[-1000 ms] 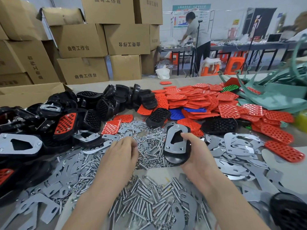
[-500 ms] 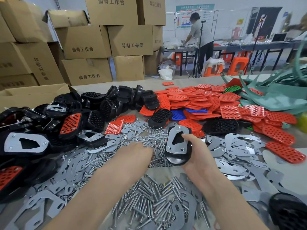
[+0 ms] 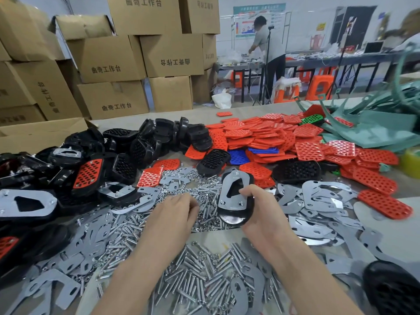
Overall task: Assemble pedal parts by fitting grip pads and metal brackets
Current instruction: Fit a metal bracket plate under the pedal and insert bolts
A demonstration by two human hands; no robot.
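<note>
Right hand (image 3: 261,208) tight around 1 black pedal (image 3: 235,217) with 1 metal bracket (image 3: 229,201); left hand (image 3: 175,214) on loose nuts (image 3: 204,189), grip unclear.

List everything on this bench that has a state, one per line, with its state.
Held pedal: in hand, bracket on top.
Right hand: grips the held pedal.
Left hand: fingers curled over the nuts; hold unclear.
Red pad: seated in a black shell.
Left pedal: bracket on.
Top box: flaps open.

Left hand (image 3: 177,212) curls palm-down; right hand (image 3: 261,208) is clenched, gripping.
</note>
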